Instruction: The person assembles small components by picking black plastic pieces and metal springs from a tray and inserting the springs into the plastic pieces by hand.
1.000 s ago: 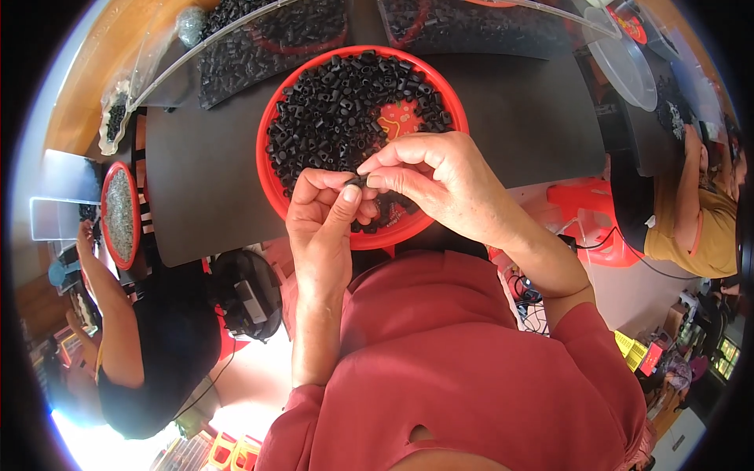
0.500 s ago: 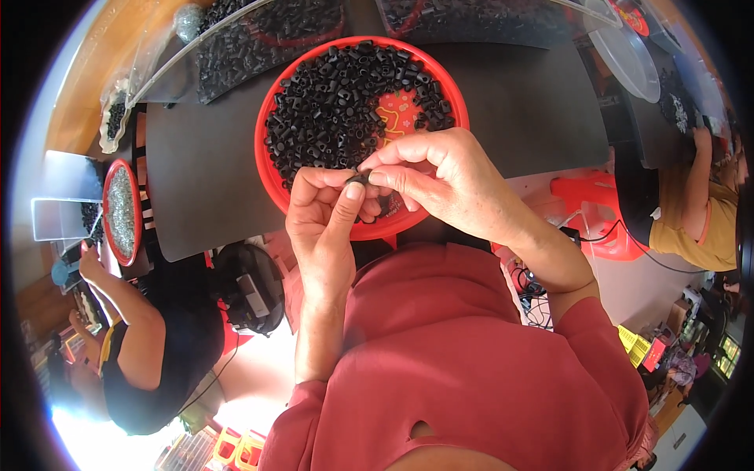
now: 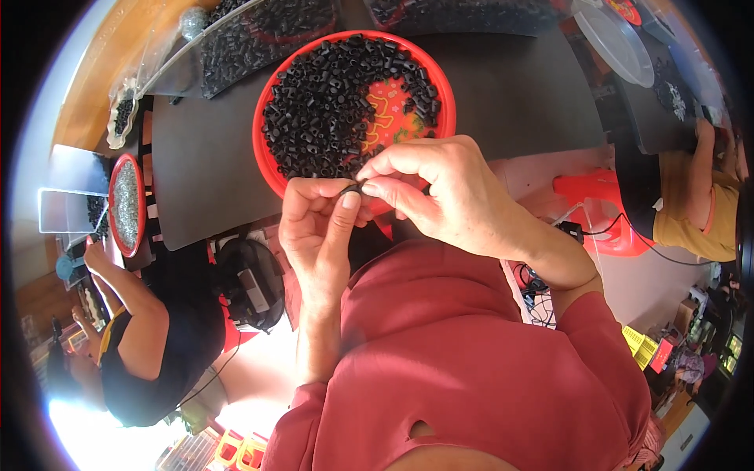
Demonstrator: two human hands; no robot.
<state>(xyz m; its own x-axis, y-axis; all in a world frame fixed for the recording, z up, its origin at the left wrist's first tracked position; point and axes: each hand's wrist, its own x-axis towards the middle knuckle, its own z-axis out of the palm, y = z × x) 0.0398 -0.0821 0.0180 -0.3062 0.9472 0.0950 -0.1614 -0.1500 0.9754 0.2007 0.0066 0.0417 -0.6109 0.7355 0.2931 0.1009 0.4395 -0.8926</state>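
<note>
Between my fingertips, just over the near rim of a round red tray (image 3: 259, 149), is a small black plastic part (image 3: 353, 188). My left hand (image 3: 318, 228) pinches it between thumb and forefinger. From the right, the thumb and forefinger of my right hand (image 3: 440, 188) close on the same part; the fingers cover most of it, so its exact shape is hidden. Many small black hollow parts (image 3: 322, 106) are heaped in the tray, mostly along its left and far sides. The tray's patterned red and yellow bottom (image 3: 389, 118) shows right of the heap.
The tray stands on a dark table (image 3: 204, 173). Clear bins of black parts (image 3: 267, 39) line its far edge. At left, a red tray of small silvery pieces (image 3: 126, 204) lies near a co-worker's arm (image 3: 129, 294). Another person (image 3: 691, 196) sits at right beside a red stool (image 3: 601, 228).
Both hands have shifted slightly toward me and to the left, still pinching the small black part. The tray appears a little higher and further left in view.
</note>
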